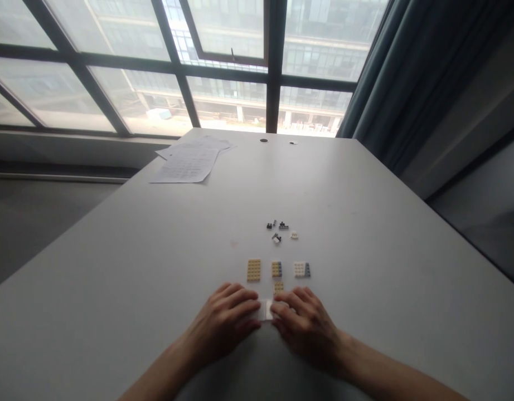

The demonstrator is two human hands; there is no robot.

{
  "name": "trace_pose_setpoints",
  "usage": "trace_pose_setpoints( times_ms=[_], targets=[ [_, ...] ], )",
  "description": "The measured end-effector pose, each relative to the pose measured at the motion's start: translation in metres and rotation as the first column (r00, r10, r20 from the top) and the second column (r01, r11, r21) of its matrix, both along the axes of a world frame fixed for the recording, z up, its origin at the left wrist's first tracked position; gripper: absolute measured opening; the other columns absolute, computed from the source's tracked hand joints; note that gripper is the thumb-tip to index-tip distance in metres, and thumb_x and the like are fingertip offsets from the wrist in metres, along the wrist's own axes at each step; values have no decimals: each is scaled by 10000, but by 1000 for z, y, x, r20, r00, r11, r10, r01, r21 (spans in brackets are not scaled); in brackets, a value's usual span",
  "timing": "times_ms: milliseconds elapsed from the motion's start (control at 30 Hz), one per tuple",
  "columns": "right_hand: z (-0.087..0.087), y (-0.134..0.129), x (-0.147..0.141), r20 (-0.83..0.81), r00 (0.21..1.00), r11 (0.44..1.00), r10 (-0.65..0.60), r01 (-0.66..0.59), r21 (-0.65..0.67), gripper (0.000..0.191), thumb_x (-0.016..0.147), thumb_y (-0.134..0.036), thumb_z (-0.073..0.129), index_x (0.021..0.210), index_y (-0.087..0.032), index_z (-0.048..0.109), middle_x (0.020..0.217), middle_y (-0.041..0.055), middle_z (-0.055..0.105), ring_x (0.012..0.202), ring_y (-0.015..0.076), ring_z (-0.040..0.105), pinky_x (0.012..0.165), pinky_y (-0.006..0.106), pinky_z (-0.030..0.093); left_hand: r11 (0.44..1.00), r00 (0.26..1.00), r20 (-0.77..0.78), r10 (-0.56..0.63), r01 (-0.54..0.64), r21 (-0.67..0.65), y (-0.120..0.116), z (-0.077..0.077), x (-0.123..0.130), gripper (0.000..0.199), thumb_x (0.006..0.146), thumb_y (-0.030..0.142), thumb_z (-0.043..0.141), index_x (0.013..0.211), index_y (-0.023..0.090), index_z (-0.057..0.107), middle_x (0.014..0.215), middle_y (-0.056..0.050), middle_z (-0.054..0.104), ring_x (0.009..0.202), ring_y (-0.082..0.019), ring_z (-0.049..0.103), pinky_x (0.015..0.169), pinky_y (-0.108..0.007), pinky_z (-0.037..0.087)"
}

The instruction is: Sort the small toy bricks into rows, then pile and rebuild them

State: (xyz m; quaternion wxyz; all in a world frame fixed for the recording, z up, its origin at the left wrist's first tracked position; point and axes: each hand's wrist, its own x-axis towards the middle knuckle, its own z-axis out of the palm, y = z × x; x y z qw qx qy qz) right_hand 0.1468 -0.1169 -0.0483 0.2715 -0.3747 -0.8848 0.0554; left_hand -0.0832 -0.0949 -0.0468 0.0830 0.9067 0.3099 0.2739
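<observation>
Near the table's front, my left hand (227,314) and my right hand (307,323) face each other. Between them lies a small flat whitish piece (266,310) with a line across it; both hands have their fingertips closed on its ends. I cannot make out its exact kind, as the fingers cover much of it. Just beyond my right fingers is a tan studded brick plate (278,287). Farther up sit a larger tan plate (253,270), a tan and blue-grey brick piece (276,269) and a white and blue-grey brick piece (302,270).
Several small black and grey brick parts (283,225) lie beyond the plates, with a small white brick part (294,236) beside them. Printed paper sheets (185,164) overlap at the far left. The white table (365,234) reaches to the window, near a dark curtain (391,83).
</observation>
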Motion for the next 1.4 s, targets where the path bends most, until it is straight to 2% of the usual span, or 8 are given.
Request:
trace_pose_setpoints(
  times_ms=[200,333,500,633,1067,1200,1300,1400],
  targets=[
    [11,30,42,-125,981,988,-147,140,-61,132,870,-212,570,986,-190,629,984,85,655,906,217,558,814,364,448,993,989,96,110,-112,22,9,8,1,124,838,216,629,960,205,648,925,-56,689,826,-171,597,765,-315,483],
    [16,70,67,-143,934,931,-328,294,-214,132,853,-207,581,964,-186,648,973,76,651,892,216,563,817,367,461,975,975,53,218,-215,-56,37,20,16,118,853,256,606,943,214,670,907,-50,693,840,-183,600,780,-328,492],
    [9,115,66,-157,886,853,-437,352,-385,217,812,-200,604,1020,-167,658,945,54,647,711,159,555,743,320,474,909,920,-87,382,-391,-142,86,24,50,159,796,273,665,943,219,688,932,-41,695,891,-220,597,810,-365,490],
    [-4,124,58,-207,871,860,-445,351,-369,223,818,-202,586,1027,-172,658,944,48,639,693,146,546,721,295,466,889,895,-143,423,-440,-124,108,18,70,144,794,274,653,921,218,692,945,-39,688,907,-235,586,828,-383,478],
    [-6,119,56,-139,902,892,-408,363,-268,188,830,-195,583,1005,-188,651,952,52,634,862,185,567,802,302,443,917,910,-143,390,-398,-28,115,15,76,149,871,234,532,849,186,672,850,-63,669,845,-231,583,786,-385,469],
    [-4,117,57,-144,903,892,-405,355,-280,188,837,-196,572,1007,-187,653,950,51,633,806,174,567,772,300,450,941,959,85,271,-246,-231,104,25,62,133,872,247,547,894,183,662,869,-47,681,817,-177,606,749,-302,493],
    [-4,117,57,-151,903,891,-403,349,-289,184,835,-194,575,1000,-182,655,950,51,635,777,167,566,758,298,451,891,943,223,247,-130,-436,87,33,44,159,864,290,570,924,177,663,801,-34,686,701,-133,612,640,-235,490],
    [-5,117,58,-155,905,894,-397,343,-289,183,835,-197,576,999,-182,655,953,48,636,764,164,565,752,296,451,845,925,291,244,-56,-532,70,38,30,158,849,296,586,884,158,656,778,-40,691,685,-132,621,633,-231,492]
  ],
)
